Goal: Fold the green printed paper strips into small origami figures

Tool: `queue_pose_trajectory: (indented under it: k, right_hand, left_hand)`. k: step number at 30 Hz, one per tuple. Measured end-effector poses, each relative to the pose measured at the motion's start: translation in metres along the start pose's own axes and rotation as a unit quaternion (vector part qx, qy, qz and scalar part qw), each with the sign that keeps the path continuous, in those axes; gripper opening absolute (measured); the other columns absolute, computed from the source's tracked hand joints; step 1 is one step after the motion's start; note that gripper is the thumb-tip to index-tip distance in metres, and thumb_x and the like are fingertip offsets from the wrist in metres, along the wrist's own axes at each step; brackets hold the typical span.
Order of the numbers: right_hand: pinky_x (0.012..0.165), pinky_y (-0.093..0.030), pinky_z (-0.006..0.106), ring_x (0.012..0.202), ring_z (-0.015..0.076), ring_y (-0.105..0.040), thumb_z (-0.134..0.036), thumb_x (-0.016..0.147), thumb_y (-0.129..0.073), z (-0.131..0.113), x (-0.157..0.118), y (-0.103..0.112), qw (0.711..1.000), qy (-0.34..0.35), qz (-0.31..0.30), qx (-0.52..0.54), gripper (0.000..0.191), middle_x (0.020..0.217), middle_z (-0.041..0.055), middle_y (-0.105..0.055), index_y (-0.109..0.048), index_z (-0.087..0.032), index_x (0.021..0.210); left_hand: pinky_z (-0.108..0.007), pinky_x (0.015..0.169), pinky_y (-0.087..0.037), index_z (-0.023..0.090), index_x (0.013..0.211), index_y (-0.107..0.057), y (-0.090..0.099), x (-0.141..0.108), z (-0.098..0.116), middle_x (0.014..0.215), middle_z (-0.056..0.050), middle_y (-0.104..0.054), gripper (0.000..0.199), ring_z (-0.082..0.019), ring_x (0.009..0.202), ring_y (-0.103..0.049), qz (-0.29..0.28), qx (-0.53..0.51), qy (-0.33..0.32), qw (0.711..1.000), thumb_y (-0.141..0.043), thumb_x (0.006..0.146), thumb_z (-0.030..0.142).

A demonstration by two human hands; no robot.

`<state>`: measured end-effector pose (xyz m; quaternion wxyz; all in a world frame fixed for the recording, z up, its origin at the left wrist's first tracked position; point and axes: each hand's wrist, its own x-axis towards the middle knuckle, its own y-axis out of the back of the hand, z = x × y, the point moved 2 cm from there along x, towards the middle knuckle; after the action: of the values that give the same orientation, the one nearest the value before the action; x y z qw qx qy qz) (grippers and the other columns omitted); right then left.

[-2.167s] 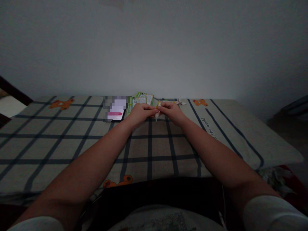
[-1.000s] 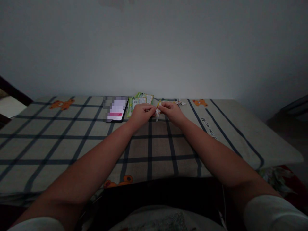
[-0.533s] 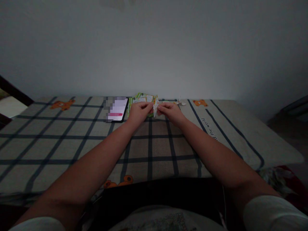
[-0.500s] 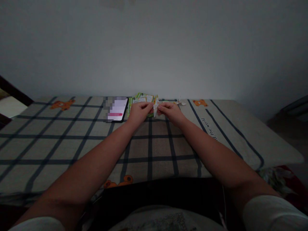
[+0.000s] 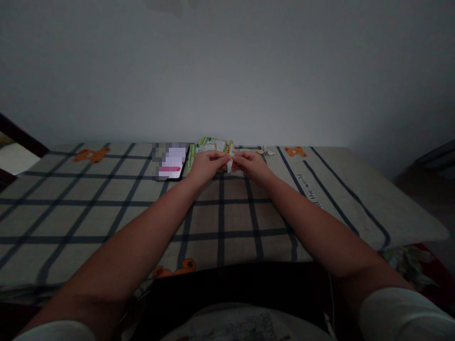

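Observation:
Both hands meet above the far part of the table, pinching a small, narrow white and yellow wrapper (image 5: 230,166) between them; whether it is paper or plastic is hard to tell. The fingertips of my left hand (image 5: 207,166) are closed on its left side. On the right side, the thumb and fingers of my right hand (image 5: 254,166) are pressed together on it, nearly touching the left fingertips. Just behind and left lie flat green printed packets (image 5: 209,142), partly covered by my left hand. Crumpled white and yellow scraps (image 5: 266,151) rest beyond my right hand.
A phone (image 5: 174,163) with a lit screen lies left of the packets. Under everything is a checked tablecloth (image 5: 234,218) with orange bear prints. A pale wall (image 5: 227,71) stands right behind the table. Dark wooden furniture (image 5: 17,137) shows at the left edge.
My fingertips have come closer together around the wrapper. Its upper part is now more covered, and its lower end looks narrower. The packets, scraps and phone have stayed in place.

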<state>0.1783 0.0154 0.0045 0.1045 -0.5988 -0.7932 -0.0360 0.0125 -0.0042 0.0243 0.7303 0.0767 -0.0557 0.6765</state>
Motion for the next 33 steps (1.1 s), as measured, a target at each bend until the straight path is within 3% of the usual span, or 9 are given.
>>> queue_pose_trajectory:
  k: [7,10,13,18,23,29,33]
  right_hand:
    - [0.068,-0.051,0.027,0.063,0.0108,-0.059,-0.057,0.062,-0.083,-0.0019,0.0012,0.0027,0.999,0.021,0.025,-0.017,0.043,0.067,-0.0010,-0.067,-0.070,-0.018,0.073]
    - [0.069,-0.051,0.027,0.064,0.0107,-0.059,-0.056,0.061,-0.084,-0.0027,0.0007,0.0012,1.000,0.012,0.006,0.011,0.042,0.067,-0.0013,-0.067,-0.070,-0.018,0.072]
    - [0.072,-0.052,0.028,0.067,0.0111,-0.060,-0.056,0.063,-0.083,-0.0033,-0.0001,-0.0004,0.998,-0.005,-0.017,0.059,0.041,0.069,-0.0011,-0.066,-0.070,-0.019,0.072]
    - [0.077,-0.053,0.030,0.072,0.0116,-0.061,-0.051,0.064,-0.085,-0.0036,-0.0011,0.0001,0.996,-0.019,-0.024,0.087,0.037,0.075,0.0001,-0.068,-0.072,-0.019,0.077]
    - [0.079,-0.054,0.030,0.074,0.0116,-0.062,-0.047,0.063,-0.087,-0.0054,-0.0027,-0.0013,0.994,-0.026,-0.022,0.103,0.035,0.074,-0.0006,-0.069,-0.074,-0.019,0.080]
    - [0.076,-0.054,0.029,0.070,0.0109,-0.062,-0.046,0.060,-0.089,-0.0056,-0.0015,-0.0019,0.995,-0.016,-0.003,0.102,0.033,0.069,-0.0008,-0.069,-0.074,-0.019,0.074]
    - [0.077,-0.054,0.031,0.070,0.0122,-0.063,-0.049,0.059,-0.088,-0.0037,0.0009,0.0006,0.998,0.013,0.026,0.060,0.034,0.071,0.0003,-0.071,-0.075,-0.020,0.073]
  left_hand:
    - [-0.030,0.079,-0.056,0.015,0.083,-0.074,-0.0049,-0.0015,-0.0035,0.086,-0.006,-0.075,0.044,-0.015,0.077,-0.068,-0.040,-0.099,0.047,0.993,-0.091,0.054,0.043]
    - [-0.027,0.077,-0.057,0.015,0.080,-0.073,-0.0050,-0.0005,-0.0042,0.083,-0.005,-0.074,0.037,-0.013,0.074,-0.068,-0.051,-0.126,0.051,0.989,-0.091,0.057,0.037]
    - [-0.025,0.076,-0.056,0.015,0.091,-0.073,-0.0047,0.0018,-0.0058,0.089,-0.005,-0.075,0.037,-0.012,0.076,-0.069,-0.060,-0.159,0.059,0.984,-0.088,0.062,0.031]
    - [-0.024,0.068,-0.055,0.017,0.092,-0.065,-0.0038,0.0046,-0.0083,0.080,-0.001,-0.073,0.042,-0.011,0.069,-0.068,-0.036,-0.173,0.067,0.982,-0.090,0.060,0.028]
    - [-0.024,0.066,-0.054,0.015,0.074,-0.066,-0.0038,0.0028,-0.0069,0.072,0.000,-0.069,0.040,-0.009,0.063,-0.063,-0.007,-0.142,0.022,0.990,-0.093,0.053,0.037]
    - [-0.033,0.078,-0.057,0.016,0.083,-0.078,-0.0003,-0.0008,-0.0045,0.084,-0.007,-0.077,0.035,-0.017,0.075,-0.069,0.016,-0.018,-0.043,0.999,-0.086,0.063,0.045]
    - [-0.033,0.082,-0.056,0.019,0.084,-0.080,0.0015,-0.0041,0.0003,0.090,-0.007,-0.079,0.027,-0.020,0.084,-0.071,0.024,0.084,-0.111,0.990,-0.080,0.071,0.043]
